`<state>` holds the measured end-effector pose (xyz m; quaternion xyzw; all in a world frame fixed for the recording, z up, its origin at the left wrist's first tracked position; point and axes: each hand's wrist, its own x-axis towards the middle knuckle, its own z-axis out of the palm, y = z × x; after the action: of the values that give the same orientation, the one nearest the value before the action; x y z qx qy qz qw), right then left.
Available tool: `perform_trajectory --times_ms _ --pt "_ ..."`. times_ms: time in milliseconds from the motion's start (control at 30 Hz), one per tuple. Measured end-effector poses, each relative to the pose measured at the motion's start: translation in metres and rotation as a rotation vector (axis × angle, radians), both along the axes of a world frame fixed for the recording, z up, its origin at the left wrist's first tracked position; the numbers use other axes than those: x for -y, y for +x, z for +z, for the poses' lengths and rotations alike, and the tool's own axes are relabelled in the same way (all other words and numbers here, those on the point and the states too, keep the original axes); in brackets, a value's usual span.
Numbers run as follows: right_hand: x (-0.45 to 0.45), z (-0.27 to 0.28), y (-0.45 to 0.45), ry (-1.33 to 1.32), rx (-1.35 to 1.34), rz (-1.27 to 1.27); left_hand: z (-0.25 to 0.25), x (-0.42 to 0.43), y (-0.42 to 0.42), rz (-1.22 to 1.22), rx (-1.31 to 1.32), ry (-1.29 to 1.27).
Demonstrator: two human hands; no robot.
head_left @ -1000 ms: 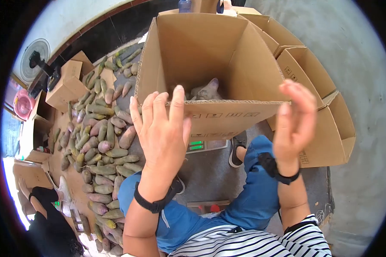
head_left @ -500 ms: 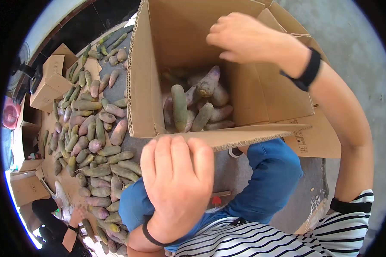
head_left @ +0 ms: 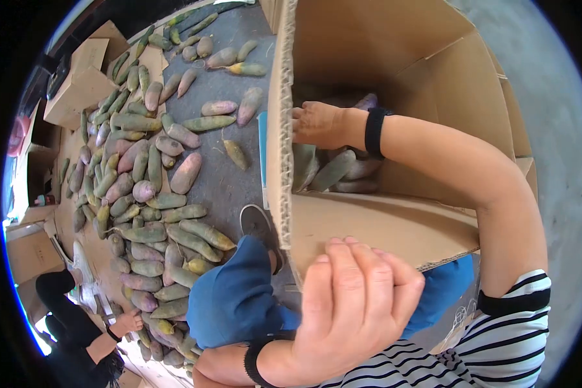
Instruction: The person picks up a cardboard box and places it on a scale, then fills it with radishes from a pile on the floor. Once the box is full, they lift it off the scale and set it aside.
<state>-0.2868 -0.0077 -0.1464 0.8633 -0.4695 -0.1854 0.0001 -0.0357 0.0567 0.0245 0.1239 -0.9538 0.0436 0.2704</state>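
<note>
My left hand [head_left: 359, 291] grips the near flap [head_left: 375, 226] of a tall cardboard box [head_left: 440, 90], fingers bent over its edge. Inside the box, my right hand [head_left: 323, 124] is close to the left wall, above some long green and purplish radishes [head_left: 335, 169]. Its fingers look curled, but the tips are hidden by the box edge, and whatever they hold does not show. A black band circles each wrist.
Many radishes [head_left: 152, 213] lie heaped on cardboard and on the grey floor to the left. More cardboard boxes [head_left: 81, 84] stand beyond them. At lower left, another person's hand [head_left: 130, 321] is at the heap's edge. A shoe [head_left: 260, 226] is beside the box.
My right hand has gone from above the box opening down inside it, toward the left wall. The box appears further right in view. My left hand still holds the flap.
</note>
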Motion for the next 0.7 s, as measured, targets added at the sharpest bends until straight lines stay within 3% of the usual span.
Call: perform_trajectory --times_ms 67,100,133,167,267,433,467,533,667,700 --pt "0.009 -0.06 -0.012 -0.31 -0.065 0.113 -0.001 0.002 0.002 -0.052 0.016 -0.004" --pt "0.02 -0.113 -0.032 -0.216 0.26 0.059 -0.002 -0.001 0.001 -0.015 0.008 0.025" --pt "0.006 -0.045 -0.006 -0.147 -0.052 0.012 -0.001 -0.003 0.001 0.027 0.02 0.024" --pt "0.003 -0.042 -0.008 0.007 -0.165 -0.032 0.001 -0.003 0.002 -0.02 0.012 0.089" --pt "-0.01 -0.029 -0.024 -0.06 -0.094 0.101 -0.001 0.0 0.003 -0.056 -0.023 0.114" --pt "-0.032 0.106 -0.017 -0.065 0.091 0.003 -0.009 0.003 -0.005 0.005 -0.157 0.033" --pt "-0.04 0.134 -0.014 -0.07 0.145 -0.065 -0.01 0.004 -0.006 0.029 -0.153 0.024" --pt "-0.049 0.199 -0.003 0.145 -0.021 -0.472 -0.01 0.004 -0.01 -0.001 -0.225 0.068" --pt "-0.108 0.287 -0.004 -0.235 0.081 -0.74 -0.01 0.005 -0.013 0.032 -0.294 0.05" --pt "-0.121 0.302 -0.001 -0.326 0.224 -0.736 -0.014 0.003 -0.017 0.043 -0.352 0.068"
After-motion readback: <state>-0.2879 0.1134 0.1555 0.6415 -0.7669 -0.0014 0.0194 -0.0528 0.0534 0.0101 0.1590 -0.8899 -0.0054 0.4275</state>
